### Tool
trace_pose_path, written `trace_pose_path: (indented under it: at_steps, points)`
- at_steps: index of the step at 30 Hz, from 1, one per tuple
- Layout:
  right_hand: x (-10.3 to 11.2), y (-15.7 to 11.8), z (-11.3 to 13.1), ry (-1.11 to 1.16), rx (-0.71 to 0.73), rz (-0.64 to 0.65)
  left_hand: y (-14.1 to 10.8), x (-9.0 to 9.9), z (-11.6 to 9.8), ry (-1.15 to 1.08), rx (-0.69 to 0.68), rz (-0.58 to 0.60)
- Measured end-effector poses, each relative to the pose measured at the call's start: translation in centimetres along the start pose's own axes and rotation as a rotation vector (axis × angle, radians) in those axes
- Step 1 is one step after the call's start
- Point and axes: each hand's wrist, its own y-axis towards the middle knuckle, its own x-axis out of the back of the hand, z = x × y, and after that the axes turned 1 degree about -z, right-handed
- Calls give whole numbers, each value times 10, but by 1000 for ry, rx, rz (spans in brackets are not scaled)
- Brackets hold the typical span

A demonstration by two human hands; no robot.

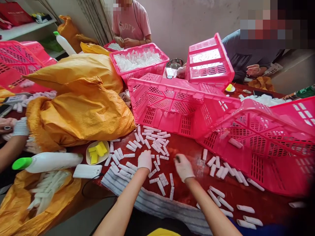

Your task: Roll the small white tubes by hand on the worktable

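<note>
My left hand (144, 160), in a white glove, is among small white tubes with dark marks (158, 144) on the red table (183, 205). Its fingers are bent down and together, and what lies under them is hidden. To its right, my gloved right hand (184, 167) is curled over bare tabletop, dark at the fingertips; whatever it may hold cannot be made out. Between the hands and my body lie a few more marked tubes (161, 188). Farther right are white tubes (222, 172) on which I see no marks. A striped towel (157, 205) runs along the near edge.
Pink baskets (169, 121) lie tipped behind the tubes; another basket (141, 70) is full of tubes. Left are orange sacks (81, 114), a green-capped bottle (56, 162), a dish of yellow sponges (97, 152) and a white power bank (87, 171). Several other people work around the table.
</note>
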Motion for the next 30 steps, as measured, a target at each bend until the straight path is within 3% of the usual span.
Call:
trace_pose_path:
  at_steps: [3,6,11,17,21,27,30]
  points:
    - [-54,-6,6,-55,-5,206,6,-4,1,-97,50,-13]
    - [-71,-3,5,-11,-41,281,-1,6,9,-282,81,-42]
    - [-55,-7,11,268,-113,197,-42,24,16,-755,135,70]
    - [-30,-21,50,718,-141,33,-94,17,-9,-1115,98,231]
    - [-14,-23,70,901,-131,-7,-114,11,-23,-1086,50,260]
    - [6,-31,82,979,-124,34,-136,20,-22,-725,-155,69]
    - [11,-41,92,1026,-69,-6,-142,23,-28,-675,-157,52]
